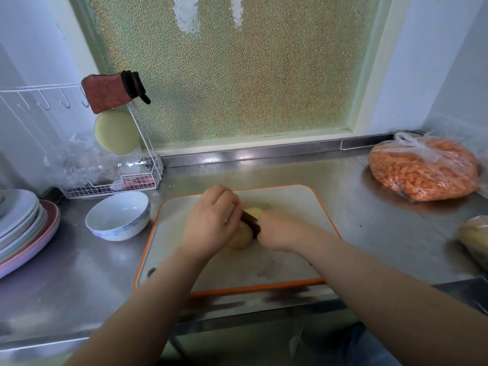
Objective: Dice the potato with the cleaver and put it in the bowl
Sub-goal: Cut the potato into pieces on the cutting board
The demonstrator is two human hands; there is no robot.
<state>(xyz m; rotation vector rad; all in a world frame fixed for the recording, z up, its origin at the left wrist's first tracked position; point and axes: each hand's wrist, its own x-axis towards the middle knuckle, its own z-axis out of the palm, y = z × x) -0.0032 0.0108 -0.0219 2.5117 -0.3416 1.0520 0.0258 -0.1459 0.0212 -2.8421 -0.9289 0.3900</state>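
A peeled yellow potato (240, 236) lies on the white cutting board with an orange rim (290, 204). My left hand (212, 220) curls over the potato's left side and holds it down. My right hand (277, 231) grips the cleaver (250, 223), whose dark spine shows edge-on between my hands, its blade set in the potato. A second yellow part of the potato (254, 212) shows beyond the blade. The white bowl (118, 215) with a blue pattern stands empty on the counter, left of the board.
A stack of plates (23, 228) sits at the far left. Behind the bowl stands a wire rack (118, 180) with sponges. A bag of diced carrot (422, 169) lies at the back right; another bag (472, 239) is at the right edge.
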